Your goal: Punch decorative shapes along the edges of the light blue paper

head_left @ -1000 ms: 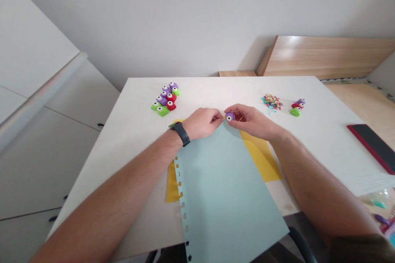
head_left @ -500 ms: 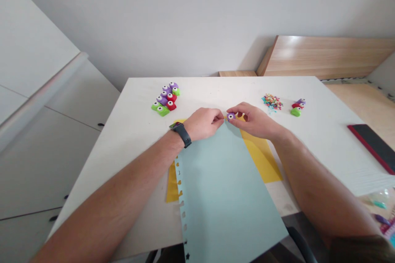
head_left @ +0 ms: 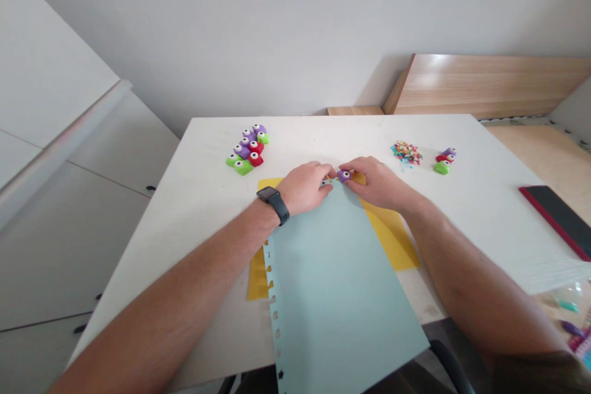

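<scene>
A light blue sheet of paper has shaped holes cut along its left and top edges. My right hand is closed on a small purple craft punch with an eye-like knob, at the sheet's top edge. Left of the punch, my left hand rests at the same edge, thumb and forefinger apart; small holes show between them. Its other fingers are partly hidden. Beneath the blue sheet lies yellow paper.
Several green, red and purple punches stand in a group at the left back of the white table. Colourful paper bits are piled at right, beside more punches. A dark red-edged slab lies at the right edge.
My left thumb and forefinger have spread from a pinch, baring holes at the top edge. The purple punch has tilted and shifted slightly left in my right hand.
</scene>
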